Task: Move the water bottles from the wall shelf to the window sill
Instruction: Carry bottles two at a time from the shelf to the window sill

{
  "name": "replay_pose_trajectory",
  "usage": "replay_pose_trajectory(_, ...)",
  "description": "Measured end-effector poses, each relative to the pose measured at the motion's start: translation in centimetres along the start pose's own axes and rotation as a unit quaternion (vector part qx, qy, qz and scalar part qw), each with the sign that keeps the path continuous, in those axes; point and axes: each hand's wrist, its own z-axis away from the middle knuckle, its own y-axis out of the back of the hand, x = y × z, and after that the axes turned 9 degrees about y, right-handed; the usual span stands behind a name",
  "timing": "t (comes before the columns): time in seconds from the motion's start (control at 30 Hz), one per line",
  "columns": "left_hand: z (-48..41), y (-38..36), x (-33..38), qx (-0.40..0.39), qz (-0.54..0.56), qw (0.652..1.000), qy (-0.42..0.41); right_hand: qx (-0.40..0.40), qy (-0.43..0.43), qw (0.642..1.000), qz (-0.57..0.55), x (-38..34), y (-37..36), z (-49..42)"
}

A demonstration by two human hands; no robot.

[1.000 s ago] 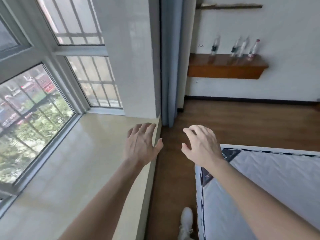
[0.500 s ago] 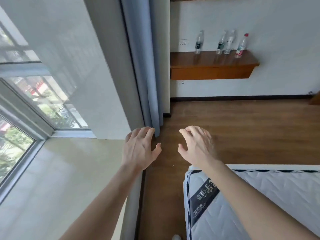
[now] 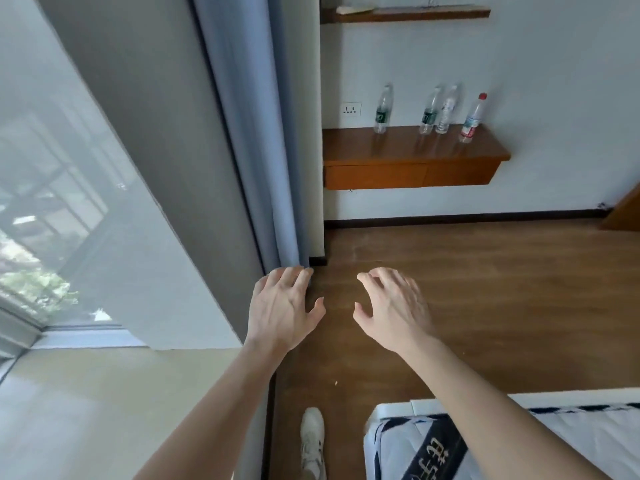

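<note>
Several clear water bottles stand upright on the wooden wall shelf (image 3: 408, 150) across the room: one with a green label (image 3: 382, 110) at the left, a close pair (image 3: 437, 110) in the middle, and a red-capped one (image 3: 472, 119) at the right. The cream window sill (image 3: 86, 410) lies at my lower left with nothing on it. My left hand (image 3: 282, 311) and my right hand (image 3: 394, 306) hover in front of me over the floor, fingers spread and relaxed, holding nothing, far short of the shelf.
A blue curtain (image 3: 249, 133) hangs along the wall corner between sill and shelf. A mattress (image 3: 519, 441) fills the lower right. My white shoe (image 3: 312, 441) is on the wooden floor (image 3: 485, 289). A thin upper shelf (image 3: 405, 13) is above the bottles.
The view has swung right, away from the window and toward the shelf wall, and the bottles look nearer. Both hands stay raised and empty.
</note>
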Motion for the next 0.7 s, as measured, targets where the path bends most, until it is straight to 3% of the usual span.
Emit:
replay_pose_trajectory(0.33,-20.3,-3.3,0.9,-0.023,0.031,0.996,-0.078,-0.008,-0.068,0.997,0.045,6.2,-1.1,-16.3)
replay_pose_trajectory(0.7,-33.3,-7.7,6.4,-0.055,0.026,0.984,-0.166,-0.028,-0.153,0.986,0.057,13.6,-2.5,-24.3)
